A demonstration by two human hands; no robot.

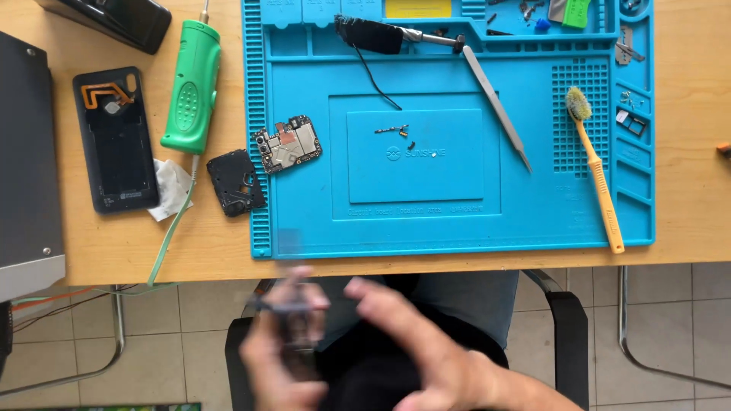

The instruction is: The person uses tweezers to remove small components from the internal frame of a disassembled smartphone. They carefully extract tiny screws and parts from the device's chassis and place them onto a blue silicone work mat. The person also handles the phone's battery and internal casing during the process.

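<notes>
Phone body (298, 335), a dark slab blurred by motion, sits upright in your left hand (278, 358) below the near edge of the table, over your lap; your fingers wrap its sides, so that hand is closed on it, probably to keep it steady off the crowded bench; its face is too smeared to read. Your right hand (415, 342) hovers just beside it with fingers half spread; you hold nothing visible in it, though blur leaves whether it touches the slab unclear. On the blue repair mat (457, 221) the small parts lie grouped: the circuit board (288, 144) at the left edge, tiny screws and a flex strip (396, 131) in the centre, tweezers (499, 110) and an orange-handled brush (598, 171) to the right, within reach. Left of the mat lie a black shield plate (236, 183), a green electric screwdriver (192, 87) and the phone's back cover (116, 141), inside up.
</notes>
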